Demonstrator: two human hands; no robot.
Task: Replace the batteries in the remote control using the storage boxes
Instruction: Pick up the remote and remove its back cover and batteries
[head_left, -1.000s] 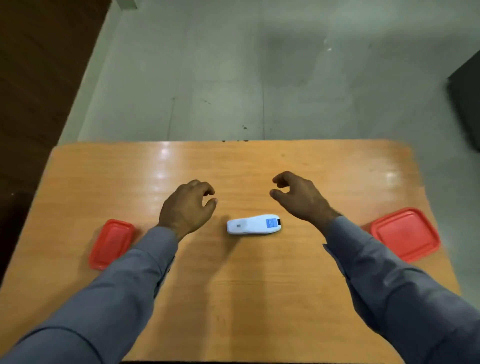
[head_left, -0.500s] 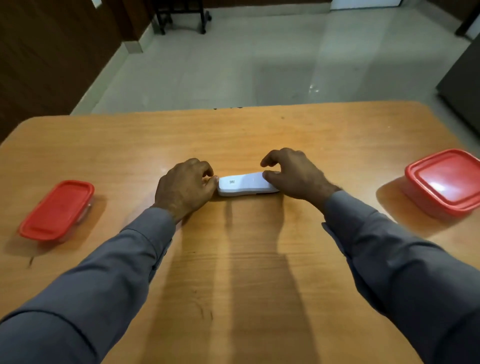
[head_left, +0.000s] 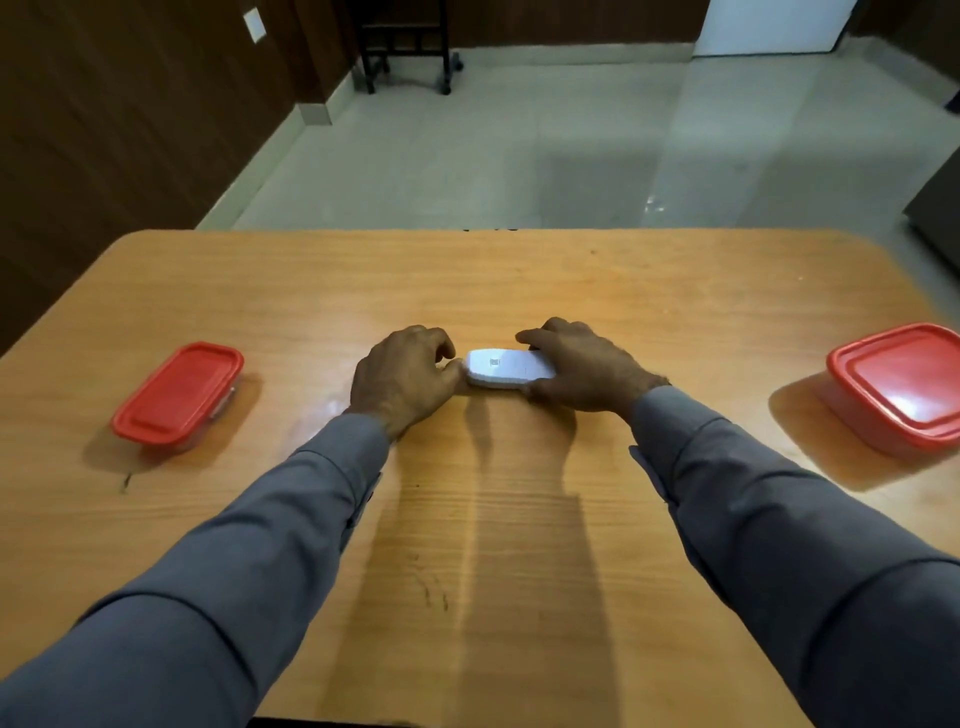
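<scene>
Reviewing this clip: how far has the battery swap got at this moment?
Barely started. Done: nothing visible; both red-lidded boxes, left box and right box, sit closed, and no batteries are in sight. In hand: the white remote lies on the table, left hand at one end, right hand gripping the other. Left: open the remote, take out the old batteries, fetch new ones, close up.

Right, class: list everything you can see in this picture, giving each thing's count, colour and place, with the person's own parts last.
Remote control: one, white, table centre, between both hands.
Storage boxes: two, red lids on; one on the table's left, one at its right edge.
Table: one, orange-brown wood.
Chair: one, dark, on the floor at the far wall.
Sleeves: two, grey.
Hands: two; left hand at the remote's left end, right hand gripping its right end.
</scene>
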